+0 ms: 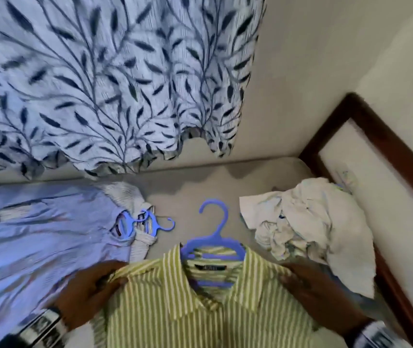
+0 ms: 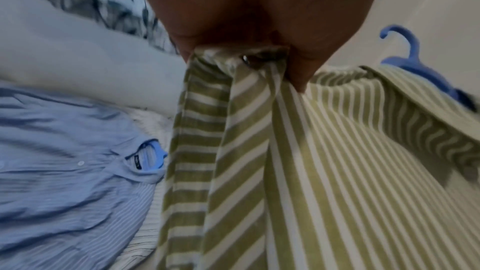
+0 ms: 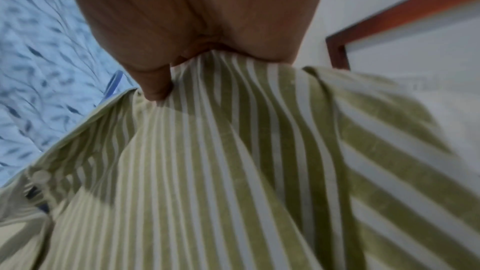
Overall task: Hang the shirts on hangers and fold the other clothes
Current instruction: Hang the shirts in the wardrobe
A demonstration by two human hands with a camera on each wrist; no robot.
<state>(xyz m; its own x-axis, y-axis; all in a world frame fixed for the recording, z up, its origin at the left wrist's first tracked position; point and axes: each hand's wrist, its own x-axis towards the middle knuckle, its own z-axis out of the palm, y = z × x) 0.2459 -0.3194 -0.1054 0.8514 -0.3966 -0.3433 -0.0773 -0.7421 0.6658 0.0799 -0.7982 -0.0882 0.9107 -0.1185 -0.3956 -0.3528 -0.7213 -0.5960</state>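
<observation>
two hands are working one garment: the green-and-white striped cotton shirt (image 1: 200, 297), which is lying front-up on the pale grey bed sheet (image 1: 187, 177) w/ a blue plastic hanger (image 1: 213, 237) already inside its collar, hook sticking out toward the wall.

step in hand, as i'm reading it: seating the shoulders on the hanger arms & squaring the shirt. to be doing it well, both sides should be pulling outward evenly so the shoulder seams are landing on the hanger ends, not bunching near the neck; the collar should be sitting centred round the hook; maybe fastening the top button so it isn't slipping off when lifted. uneven pull is prob. going to tilt the hanger inside the cloth.

pose: left hand (image 1: 92, 287) is coming in from the lower left, fingers curling over & thumb (image 2: 298, 69) pinching a gathered fold at the shirt's left shoulder. right hand (image 1: 308, 280) is mirroring it from the lower right, fingers bunching cloth at the right shoulder, thumb (image 3: 155, 85) pressing down into the stripes. both are gripping fabric only; can't tell if either is touching the hanger under it. wrists are low, near the sheet.

nearby: a light blue pinstriped shirt (image 1: 37, 247) is lying just left, already on its own blue hanger (image 1: 150, 222); a crumpled white cloth heap (image 1: 308, 222) is sitting to the right, not yet folded.
</observation>
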